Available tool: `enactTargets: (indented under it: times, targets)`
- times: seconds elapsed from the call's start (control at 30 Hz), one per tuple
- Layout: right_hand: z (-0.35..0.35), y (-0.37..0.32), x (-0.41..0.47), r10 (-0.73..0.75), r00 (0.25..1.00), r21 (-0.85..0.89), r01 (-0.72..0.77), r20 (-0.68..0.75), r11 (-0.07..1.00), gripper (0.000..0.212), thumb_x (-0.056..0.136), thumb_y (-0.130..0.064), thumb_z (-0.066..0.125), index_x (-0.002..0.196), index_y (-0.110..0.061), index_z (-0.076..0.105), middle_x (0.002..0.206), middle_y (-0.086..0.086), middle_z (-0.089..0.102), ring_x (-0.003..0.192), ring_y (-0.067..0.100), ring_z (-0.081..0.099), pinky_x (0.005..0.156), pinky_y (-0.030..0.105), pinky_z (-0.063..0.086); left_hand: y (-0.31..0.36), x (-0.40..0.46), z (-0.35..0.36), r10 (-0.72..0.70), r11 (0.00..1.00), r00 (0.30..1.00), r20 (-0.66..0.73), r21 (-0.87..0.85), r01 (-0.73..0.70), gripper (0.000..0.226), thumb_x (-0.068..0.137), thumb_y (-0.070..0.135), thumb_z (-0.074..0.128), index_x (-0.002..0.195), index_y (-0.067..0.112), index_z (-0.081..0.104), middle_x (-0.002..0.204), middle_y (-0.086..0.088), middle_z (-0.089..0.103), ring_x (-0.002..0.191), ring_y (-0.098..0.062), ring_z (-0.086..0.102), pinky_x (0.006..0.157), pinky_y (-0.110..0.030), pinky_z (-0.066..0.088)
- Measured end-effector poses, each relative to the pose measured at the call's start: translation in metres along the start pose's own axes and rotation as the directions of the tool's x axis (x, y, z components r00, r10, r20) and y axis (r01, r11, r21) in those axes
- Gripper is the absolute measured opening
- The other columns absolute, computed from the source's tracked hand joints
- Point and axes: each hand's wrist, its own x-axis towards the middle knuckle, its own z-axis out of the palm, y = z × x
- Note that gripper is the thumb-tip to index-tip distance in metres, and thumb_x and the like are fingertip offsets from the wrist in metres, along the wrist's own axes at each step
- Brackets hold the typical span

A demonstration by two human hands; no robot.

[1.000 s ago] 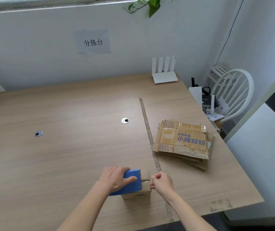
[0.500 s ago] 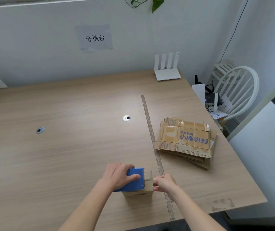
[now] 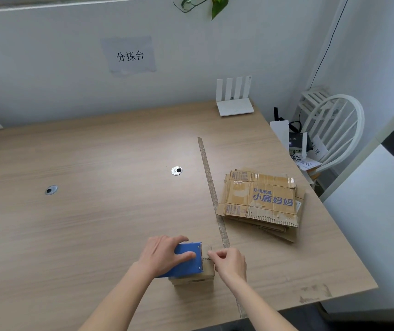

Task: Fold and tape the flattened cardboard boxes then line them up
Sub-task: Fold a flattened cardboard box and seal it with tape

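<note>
Box [image 3: 194,279] under left hand [image 3: 164,255] gripping dispenser [image 3: 187,260], right hand [image 3: 229,261] seemingly pinching tape

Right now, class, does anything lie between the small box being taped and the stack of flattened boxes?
Only the long tape strip stuck flat to the table runs between the small box and the flattened stack; nothing upright does.

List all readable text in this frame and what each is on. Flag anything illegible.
"分拣台": grey paper sign taped to the wall.
"牙线就是": small blue line on the top flattened box of the stack.
"小鹿妈妈": large blue line below it on the same box.
Fine print on that box's flaps: too small to read.
Papers on the white chair: handwriting, blurred, unreadable.
Blue tape dispenser: no visible text.
</note>
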Motion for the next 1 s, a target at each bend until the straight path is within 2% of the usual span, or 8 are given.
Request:
enactTargets:
  times: [0.1, 0.17, 0.23, 0.37, 0.5, 0.7, 0.83, 1.0]
  targets:
    - [0.004, -0.003, -0.001, 0.026, 0.999, 0.023, -0.025, -0.038, 0.999, 0.020, 0.079, -0.046, 0.081, 0.075, -0.026, 0.078, 0.079, -0.010, 0.074, 0.080, 0.012, 0.065, 0.072, 0.025, 0.048, 0.001, 0.000, 0.000, -0.001, 1.000, 1.000, -0.003, 0.003, 0.001, 0.063, 0.088, 0.076, 0.043, 0.136, 0.038, 0.055, 0.098, 0.006, 0.072, 0.074, -0.012, 0.055, 0.064, -0.029, 0.039]
    - [0.008, -0.003, 0.001, 0.042, 0.996, 0.005, -0.042, -0.076, 0.999, 0.020, 0.078, -0.043, 0.083, 0.074, -0.024, 0.079, 0.081, -0.006, 0.075, 0.080, 0.016, 0.064, 0.070, 0.025, 0.046, 0.000, 0.000, 0.000, -0.002, 1.000, 1.000, -0.010, 0.012, 0.002, 0.062, 0.087, 0.076, 0.043, 0.135, 0.038, 0.056, 0.098, 0.006, 0.072, 0.073, -0.012, 0.053, 0.062, -0.029, 0.036]
    - [0.009, -0.006, 0.000, 0.039, 0.994, -0.049, -0.044, -0.098, 0.998, 0.020, 0.079, -0.042, 0.082, 0.074, -0.023, 0.079, 0.081, -0.004, 0.074, 0.081, 0.020, 0.064, 0.068, 0.024, 0.044, 0.001, 0.000, 0.000, 0.005, 1.000, 1.000, -0.004, 0.031, -0.005, 0.059, 0.087, 0.075, 0.044, 0.131, 0.038, 0.058, 0.097, 0.006, 0.072, 0.073, -0.013, 0.054, 0.062, -0.030, 0.037]
    - [0.009, -0.006, 0.002, 0.008, 0.996, -0.165, -0.023, -0.093, 0.986, 0.018, 0.084, -0.040, 0.078, 0.085, -0.022, 0.079, 0.086, -0.001, 0.068, 0.084, 0.022, 0.060, 0.070, 0.026, 0.043, -0.005, -0.001, -0.004, 0.016, 0.999, 0.999, 0.048, 0.039, -0.018, 0.051, 0.089, 0.072, 0.044, 0.122, 0.038, 0.063, 0.097, 0.007, 0.072, 0.081, -0.017, 0.062, 0.067, -0.032, 0.043]
    - [0.009, -0.005, 0.004, -0.030, 0.996, -0.211, 0.012, -0.082, 0.977, 0.017, 0.086, -0.039, 0.076, 0.090, -0.022, 0.078, 0.097, 0.000, 0.072, 0.098, 0.024, 0.065, 0.074, 0.028, 0.047, -0.037, -0.011, -0.009, -0.039, 0.998, 0.997, 0.069, 0.060, 0.034, 0.050, 0.088, 0.074, 0.043, 0.119, 0.040, 0.064, 0.098, 0.009, 0.072, 0.083, -0.016, 0.063, 0.068, -0.033, 0.044]
    - [0.010, -0.003, 0.010, -0.061, 0.996, -0.233, 0.044, -0.064, 0.971, 0.017, 0.084, -0.040, 0.078, 0.092, -0.025, 0.079, 0.097, 0.001, 0.073, 0.100, 0.027, 0.066, 0.075, 0.028, 0.048, -0.079, -0.035, -0.009, -0.116, 0.992, 0.991, 0.064, 0.064, 0.112, 0.049, 0.087, 0.075, 0.044, 0.118, 0.043, 0.063, 0.100, 0.010, 0.072, 0.079, -0.017, 0.058, 0.066, -0.032, 0.041]
    - [0.011, -0.003, 0.013, -0.097, 0.993, -0.263, 0.075, -0.071, 0.962, 0.020, 0.083, -0.042, 0.078, 0.092, -0.025, 0.079, 0.097, -0.001, 0.074, 0.100, 0.025, 0.067, 0.079, 0.030, 0.051, -0.100, -0.045, -0.007, -0.154, 0.987, 0.984, 0.087, 0.068, 0.148, 0.049, 0.085, 0.075, 0.045, 0.118, 0.044, 0.064, 0.099, 0.011, 0.072, 0.082, -0.015, 0.062, 0.070, -0.030, 0.045]
    - [0.011, -0.006, 0.017, -0.134, 0.990, -0.267, 0.116, -0.048, 0.957, 0.021, 0.079, -0.044, 0.079, 0.091, -0.027, 0.078, 0.095, -0.002, 0.075, 0.098, 0.024, 0.068, 0.080, 0.031, 0.053, -0.097, -0.041, 0.003, -0.152, 0.984, 0.984, 0.093, 0.110, 0.142, 0.052, 0.083, 0.075, 0.042, 0.111, 0.038, 0.065, 0.095, 0.007, 0.072, 0.082, -0.018, 0.063, 0.067, -0.032, 0.045]
